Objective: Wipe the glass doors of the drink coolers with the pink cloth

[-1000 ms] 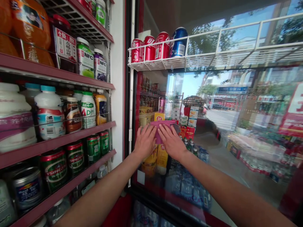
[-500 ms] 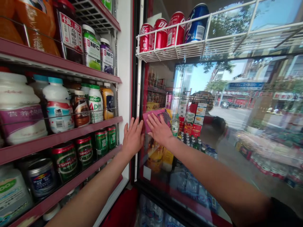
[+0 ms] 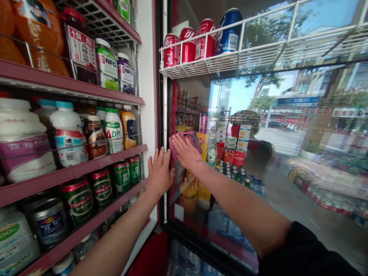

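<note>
Right hand (image 3: 186, 154) holds a pink-purple cloth (image 3: 196, 139) flat against a glass door (image 3: 278, 191)

The cloth lies on the pane near the door's left edge, well below the white wire rack (image 3: 201, 67). The right hand covers its middle, palm to the glass, with the fingers stretched out and close together. Pink fabric shows past the fingertips, and a darker folded part shows above the knuckles. The right forearm slants across the pane from a black sleeve (image 3: 307, 249) at lower right.

The left hand (image 3: 160, 175) is just beside it, fingers extended and spread, thumb apart. Its fingertips reach the white perforated strip (image 3: 165, 115) along the door's edge; whether they touch it I cannot tell.

In the rack stand three red cola cans (image 3: 188, 45) and a blue can (image 3: 229, 31).

To the left are maroon-edged shelves (image 3: 86, 167). The upper one carries orange drink bottles (image 3: 43, 42) and two NFC juice bottles (image 3: 107, 67); the middle one has a white bottle marked AD (image 3: 114, 132) among others. Below stand Tsingtao cans (image 3: 79, 203), a Red Bull can (image 3: 49, 222) and two smaller green cans (image 3: 122, 178).

Yellow cartons (image 3: 203, 143) and a street (image 3: 276, 134) show in the glass; which are reflections is unclear.
</note>
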The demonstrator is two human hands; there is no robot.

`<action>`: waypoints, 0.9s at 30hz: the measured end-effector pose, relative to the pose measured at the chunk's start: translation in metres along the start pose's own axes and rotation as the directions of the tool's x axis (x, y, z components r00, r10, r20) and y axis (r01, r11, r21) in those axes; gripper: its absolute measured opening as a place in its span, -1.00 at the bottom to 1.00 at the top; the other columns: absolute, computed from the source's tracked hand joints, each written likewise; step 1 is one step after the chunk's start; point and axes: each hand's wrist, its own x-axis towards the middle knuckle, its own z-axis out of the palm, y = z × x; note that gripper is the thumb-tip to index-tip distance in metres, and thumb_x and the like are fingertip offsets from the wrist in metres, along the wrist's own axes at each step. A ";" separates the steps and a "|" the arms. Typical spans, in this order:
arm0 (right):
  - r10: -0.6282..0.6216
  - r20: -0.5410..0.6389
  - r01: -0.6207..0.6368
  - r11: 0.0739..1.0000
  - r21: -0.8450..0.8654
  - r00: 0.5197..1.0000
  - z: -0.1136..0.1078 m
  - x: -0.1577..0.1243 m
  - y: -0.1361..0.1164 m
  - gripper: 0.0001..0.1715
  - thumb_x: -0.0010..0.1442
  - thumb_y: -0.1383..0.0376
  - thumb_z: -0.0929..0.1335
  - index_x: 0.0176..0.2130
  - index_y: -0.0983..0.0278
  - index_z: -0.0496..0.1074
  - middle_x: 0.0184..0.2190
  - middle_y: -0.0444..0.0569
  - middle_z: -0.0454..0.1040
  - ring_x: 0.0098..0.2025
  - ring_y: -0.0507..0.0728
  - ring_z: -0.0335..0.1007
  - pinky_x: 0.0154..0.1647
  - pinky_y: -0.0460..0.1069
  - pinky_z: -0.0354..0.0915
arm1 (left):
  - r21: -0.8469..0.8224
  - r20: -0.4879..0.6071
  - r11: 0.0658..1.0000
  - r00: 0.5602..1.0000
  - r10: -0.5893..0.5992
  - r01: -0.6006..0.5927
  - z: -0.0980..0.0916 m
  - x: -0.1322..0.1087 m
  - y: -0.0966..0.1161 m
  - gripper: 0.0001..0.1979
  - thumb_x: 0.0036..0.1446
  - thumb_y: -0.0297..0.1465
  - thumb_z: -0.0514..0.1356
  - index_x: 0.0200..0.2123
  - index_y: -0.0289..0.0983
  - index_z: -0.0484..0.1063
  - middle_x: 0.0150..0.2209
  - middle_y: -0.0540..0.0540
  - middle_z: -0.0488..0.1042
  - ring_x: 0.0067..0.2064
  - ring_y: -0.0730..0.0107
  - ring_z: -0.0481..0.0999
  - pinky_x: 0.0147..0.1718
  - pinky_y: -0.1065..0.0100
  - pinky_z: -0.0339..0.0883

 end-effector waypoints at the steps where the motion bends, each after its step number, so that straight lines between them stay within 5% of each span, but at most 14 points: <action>1: 0.000 0.004 0.000 1.000 -0.005 1.000 -0.003 -0.005 0.003 -0.10 0.51 0.27 0.22 0.64 0.51 -0.09 0.70 0.23 -0.23 0.75 0.33 -0.37 0.71 0.31 -0.10 | -0.003 -0.004 1.000 1.000 0.005 -0.005 -0.001 0.000 0.003 -0.21 0.38 -0.32 0.14 0.61 -0.25 0.04 0.65 -0.36 0.01 0.67 -0.27 -0.01 0.53 -0.44 0.07; 14: 0.055 -0.002 -0.055 0.998 -0.039 0.999 -0.032 -0.086 0.048 -0.11 0.50 0.23 0.23 0.64 0.47 -0.05 0.69 0.18 -0.14 0.74 0.32 -0.27 0.68 0.32 0.01 | -0.105 -0.026 0.993 0.998 0.057 -0.059 -0.009 0.000 0.055 -0.23 0.38 -0.31 0.15 0.60 -0.25 0.07 0.65 -0.35 0.03 0.67 -0.26 0.01 0.55 -0.40 0.03; 27: 0.169 -0.052 -0.167 0.985 0.036 0.984 -0.061 -0.219 0.097 -0.11 0.54 0.20 0.22 0.64 0.50 -0.10 0.68 0.27 -0.10 0.71 0.48 -0.14 0.60 0.56 -0.02 | -0.300 0.111 0.952 0.990 0.091 -0.054 -0.005 -0.049 0.160 -0.07 0.34 -0.30 0.21 0.64 -0.15 -0.15 0.70 -0.26 -0.15 0.71 -0.14 -0.20 0.61 -0.33 -0.12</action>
